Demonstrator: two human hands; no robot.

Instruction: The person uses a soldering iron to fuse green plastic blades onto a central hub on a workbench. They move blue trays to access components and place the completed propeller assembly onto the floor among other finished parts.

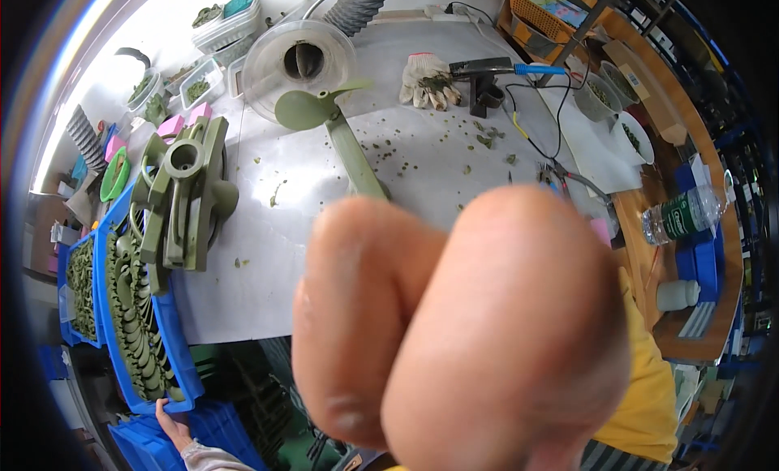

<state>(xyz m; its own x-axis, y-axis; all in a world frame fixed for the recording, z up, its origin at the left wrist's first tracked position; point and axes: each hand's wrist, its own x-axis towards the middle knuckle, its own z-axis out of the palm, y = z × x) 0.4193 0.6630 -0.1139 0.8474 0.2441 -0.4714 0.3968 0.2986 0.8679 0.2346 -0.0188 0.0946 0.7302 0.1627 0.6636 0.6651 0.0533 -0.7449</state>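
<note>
My right hand fills the middle of the head view, very close and blurred. Its large bent fingers press together; their tips are hidden, and so is anything they may hold. Far down at the lower left, my left hand, in a pale sleeve, grips the near end of a long blue bin. Rows of curved green plastic parts fill that bin. Beyond my right hand lies a green part with a rounded blade and long stem, partly covered by the fingers. Bulky green moulded parts stand beside the bin.
Small green scraps litter the grey table. Behind stand a clear round hood with a grey hose. A soiled glove, a black tool, cables and pliers lie right, near a plastic bottle.
</note>
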